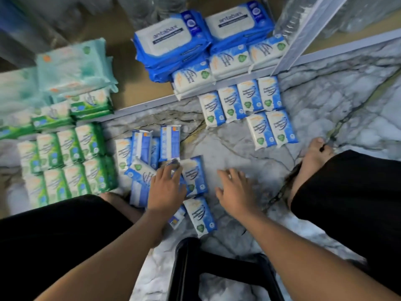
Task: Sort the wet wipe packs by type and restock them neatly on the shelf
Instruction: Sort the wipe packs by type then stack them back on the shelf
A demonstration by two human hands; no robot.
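Sorting is on the marble floor (325, 101). The shelf (138, 88) holds antabax packs (171, 38) and mint packs (71, 66). The green small packs (65, 161) sit in rows on the floor, left. The blue small packs (195, 177) are piled centre, under the left hand (167, 190); its grip is too blurred to tell. The right hand (236, 190) has its grip open, fingers spread, beside the pile.

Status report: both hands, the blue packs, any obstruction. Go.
Left hand on the loose blue packs, grip unclear. Right hand open, empty, over the floor. Six sorted blue packs beside the shelf. Black stool close behind the pile.
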